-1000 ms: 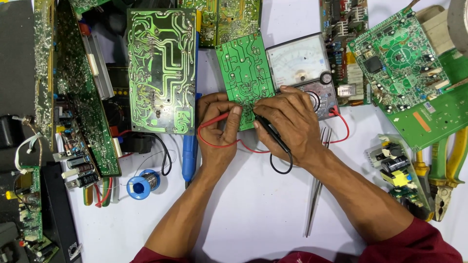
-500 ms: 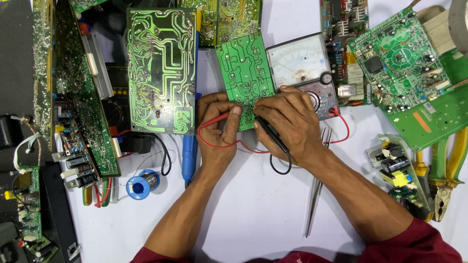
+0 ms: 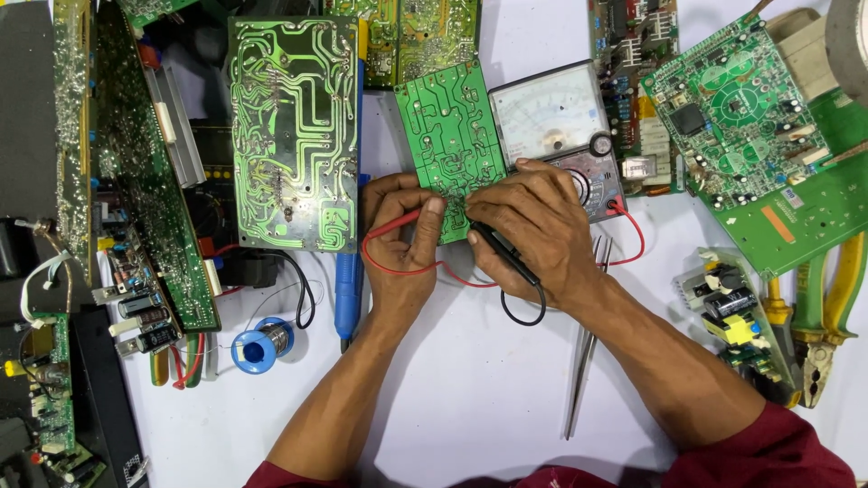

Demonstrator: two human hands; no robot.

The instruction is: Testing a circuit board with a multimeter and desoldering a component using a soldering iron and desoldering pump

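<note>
At the far left of the white tabletop (image 3: 470, 398) lay a row of dark circuit boards (image 3: 136, 181) with capacitors along their lower edge, and below them a blue spool of solder (image 3: 260, 345). Next came a large green board (image 3: 291, 136), solder side up, pale traces over it, with a blue-handled soldering iron (image 3: 347, 289) along its right edge.

The step in hand looked like probing a board with a meter. The left hand (image 3: 402, 244) had its grip closed on the red probe (image 3: 405, 224), pinched between thumb and forefinger, tip pointing at the small green board (image 3: 449, 136), which lay at the middle of the tabletop, just left of the meter and partly under both hands. The right hand (image 3: 529, 230) was closed round the black probe (image 3: 502, 251), its tip hidden at that board's lower edge. Both leads looped over the tabletop, the red one running back to the meter. A next reading would probably call for shifting one tip to another solder point while keeping the other steady, and looking up at the dial.

The analogue meter (image 3: 556, 126) had a pale dial face above a dark body with a round selector. Steel tweezers (image 3: 586, 343) lay below the right wrist. Further right sat a large green board (image 3: 750, 117) with an orange rectangular label (image 3: 778, 220) near its lower edge, a small board with yellow and black parts (image 3: 732, 312), and yellow-handled pliers (image 3: 827, 316).
</note>
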